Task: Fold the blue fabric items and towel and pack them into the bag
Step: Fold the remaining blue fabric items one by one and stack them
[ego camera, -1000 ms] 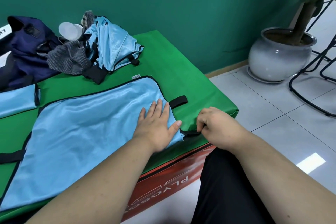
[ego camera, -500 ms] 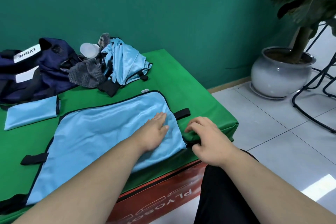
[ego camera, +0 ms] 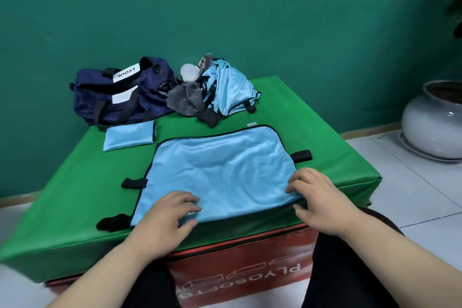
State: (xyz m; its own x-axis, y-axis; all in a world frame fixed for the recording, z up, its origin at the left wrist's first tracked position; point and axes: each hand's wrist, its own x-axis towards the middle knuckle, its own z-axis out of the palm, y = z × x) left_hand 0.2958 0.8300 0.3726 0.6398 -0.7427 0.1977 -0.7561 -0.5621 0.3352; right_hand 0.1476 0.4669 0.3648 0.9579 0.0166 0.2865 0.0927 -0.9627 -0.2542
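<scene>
Both hands are down on the near edge of a big light blue cloth. The left hand lies on the cloth's near left corner with its fingers bent and spread. It looks like it presses the cloth, but I cannot tell if its grip has pinched any of it. The right hand sits at the near right corner, fingers curled on top of the edge and thumb low at the side. I cannot tell if that grip has closed on the cloth either.

The cloth lies flat and open on the green tabletop. It has a thin black edge and short black tabs sticking out at its sides.

Behind it, on the left, lies a small blue piece that is folded into a neat flat shape. Farther back stands a dark blue bag with a white label. Right next to the bag is a messy heap: a grey striped towel, a crumpled blue cloth, and a white cup on top.

A grey pot stands on the floor to the right.
</scene>
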